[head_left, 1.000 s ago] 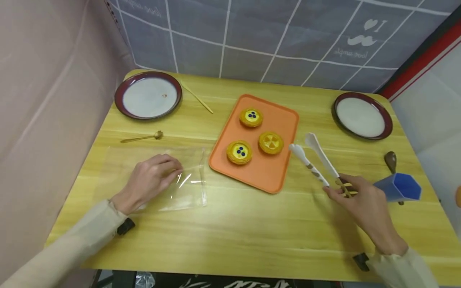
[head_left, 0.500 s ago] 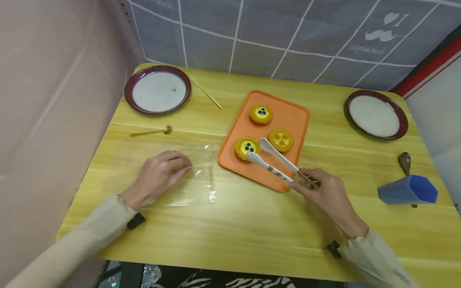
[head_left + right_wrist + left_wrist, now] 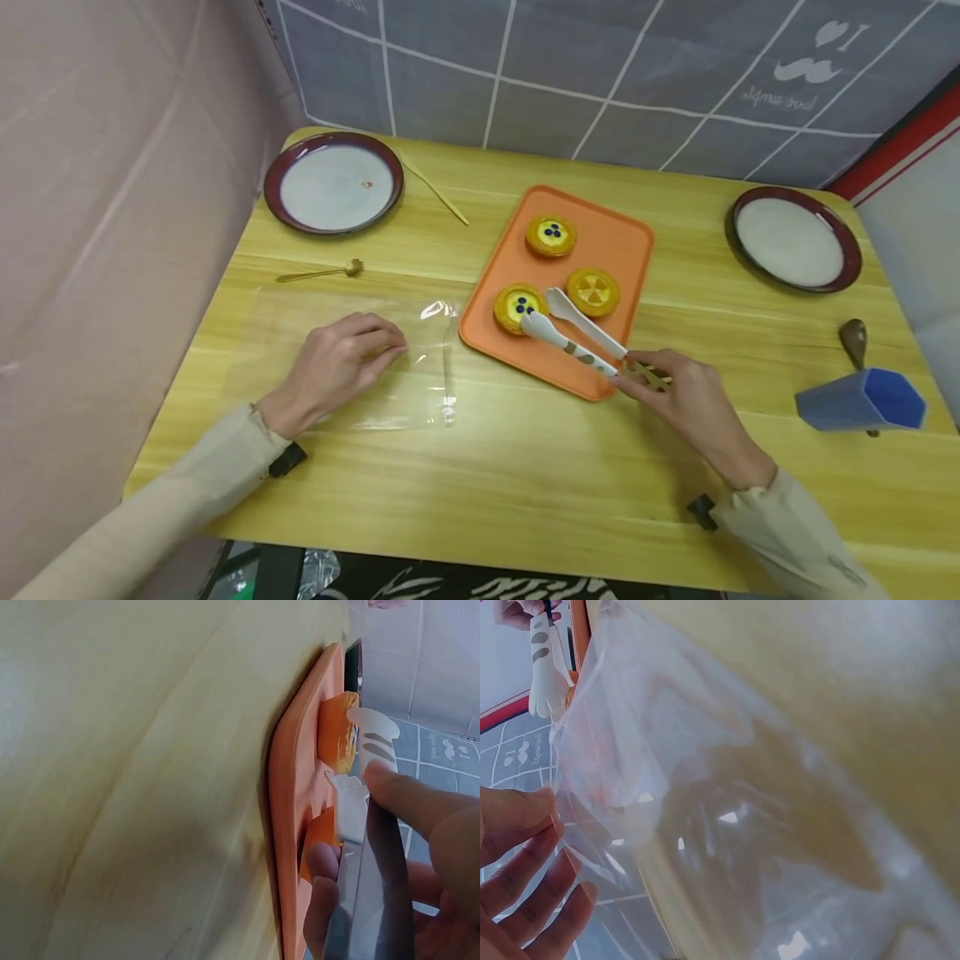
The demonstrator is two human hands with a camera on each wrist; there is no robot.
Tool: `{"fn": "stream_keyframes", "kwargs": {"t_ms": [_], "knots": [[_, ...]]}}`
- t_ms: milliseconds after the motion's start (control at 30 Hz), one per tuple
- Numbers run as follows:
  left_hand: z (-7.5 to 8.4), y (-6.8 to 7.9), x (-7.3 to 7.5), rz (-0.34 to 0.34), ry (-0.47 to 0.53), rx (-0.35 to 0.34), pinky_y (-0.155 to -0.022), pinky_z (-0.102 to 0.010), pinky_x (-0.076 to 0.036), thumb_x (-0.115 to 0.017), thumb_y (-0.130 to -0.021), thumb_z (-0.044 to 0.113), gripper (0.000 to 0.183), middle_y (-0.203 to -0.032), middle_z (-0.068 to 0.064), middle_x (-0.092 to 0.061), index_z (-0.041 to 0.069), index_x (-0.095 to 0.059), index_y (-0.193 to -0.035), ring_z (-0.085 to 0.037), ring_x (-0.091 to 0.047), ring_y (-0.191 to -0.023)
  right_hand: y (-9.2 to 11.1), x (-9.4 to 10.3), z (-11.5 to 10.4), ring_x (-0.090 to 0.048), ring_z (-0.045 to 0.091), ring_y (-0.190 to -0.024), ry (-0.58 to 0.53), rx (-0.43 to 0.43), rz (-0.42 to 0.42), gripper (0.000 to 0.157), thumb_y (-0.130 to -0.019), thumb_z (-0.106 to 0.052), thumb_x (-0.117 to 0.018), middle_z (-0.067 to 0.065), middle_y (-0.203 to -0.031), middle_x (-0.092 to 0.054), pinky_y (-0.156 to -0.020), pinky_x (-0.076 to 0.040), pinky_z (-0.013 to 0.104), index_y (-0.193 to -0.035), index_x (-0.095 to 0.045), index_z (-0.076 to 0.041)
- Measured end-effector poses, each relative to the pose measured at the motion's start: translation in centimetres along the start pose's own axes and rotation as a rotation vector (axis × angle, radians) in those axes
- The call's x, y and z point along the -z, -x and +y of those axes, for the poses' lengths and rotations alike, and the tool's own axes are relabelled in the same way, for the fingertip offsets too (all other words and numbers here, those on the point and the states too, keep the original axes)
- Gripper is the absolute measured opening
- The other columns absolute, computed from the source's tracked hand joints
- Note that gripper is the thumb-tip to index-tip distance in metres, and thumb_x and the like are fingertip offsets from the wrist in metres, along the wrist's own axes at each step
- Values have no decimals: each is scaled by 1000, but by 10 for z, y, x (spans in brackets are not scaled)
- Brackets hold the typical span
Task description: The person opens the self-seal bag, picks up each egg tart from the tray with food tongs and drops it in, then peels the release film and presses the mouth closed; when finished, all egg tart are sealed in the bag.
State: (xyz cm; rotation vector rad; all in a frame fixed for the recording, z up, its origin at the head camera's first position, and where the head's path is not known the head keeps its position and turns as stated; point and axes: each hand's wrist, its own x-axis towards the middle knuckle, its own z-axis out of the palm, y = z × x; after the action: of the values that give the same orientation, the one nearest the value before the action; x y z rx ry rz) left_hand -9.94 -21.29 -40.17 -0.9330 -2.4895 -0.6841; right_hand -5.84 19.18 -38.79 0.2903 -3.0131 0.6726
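Observation:
My left hand (image 3: 337, 362) pinches the edge of a clear plastic bag (image 3: 405, 396) lying to the left of an orange tray (image 3: 600, 221). In the left wrist view, thumb and fingertips meet at the bag's edge (image 3: 592, 825). White paw-tipped tongs (image 3: 570, 345) are in my right hand (image 3: 693, 400), which grips them by the gold handle. Their spread tips are over the tray's near part, at the nearer blueberry-topped tart (image 3: 512, 312). Another blueberry tart (image 3: 551, 242) sits farther back, and a tart with orange wedges (image 3: 592, 292) lies right of the tongs.
Dark-red-rimmed plates stand at the back left (image 3: 330, 187) and right (image 3: 787, 237). A small gold spoon (image 3: 318, 273) and a thin yellow stick (image 3: 438, 192) lie left of the tray. At the right are a blue six-sided cup (image 3: 840, 404) and a brown spoon (image 3: 853, 340).
My right hand has brought the tongs leftward from beside the tray to the nearer blueberry tart. My left hand keeps its pinch on the bag. The head view has shifted slightly.

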Motion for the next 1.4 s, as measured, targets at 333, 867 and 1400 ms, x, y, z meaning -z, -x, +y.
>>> {"fn": "stream_keyframes", "kwargs": {"t_ms": [333,867,1400], "knots": [[-1,6,-1,-29,-17,20,-63,-25,-53,-72,-73,16,7,-83,0,-68,12,-71,-79,-12,-63,-74,-2,-11,2,-65,16,-68,-42,83,77,23,-76,-33,-69,3,-81,-70,-53,-51,29,-87,-72,-12],[-1,3,-1,-49,7,10,-66,-23,-54,-70,-75,17,9,-85,-2,-68,11,-71,-81,-12,-63,-76,3,-5,10,-57,0,-57,-81,149,182,13,-68,-21,-77,-6,-71,-68,-50,-44,6,-79,-72,-18],[0,1,1,-23,37,12,-68,-26,-54,-73,-72,14,11,-87,-2,-68,11,-71,-83,-13,-63,-78,10,-7,-38,-51,-5,-51,-224,312,109,14,-69,-23,-76,-9,-74,-67,-45,-42,8,-81,-71,-20]]}}
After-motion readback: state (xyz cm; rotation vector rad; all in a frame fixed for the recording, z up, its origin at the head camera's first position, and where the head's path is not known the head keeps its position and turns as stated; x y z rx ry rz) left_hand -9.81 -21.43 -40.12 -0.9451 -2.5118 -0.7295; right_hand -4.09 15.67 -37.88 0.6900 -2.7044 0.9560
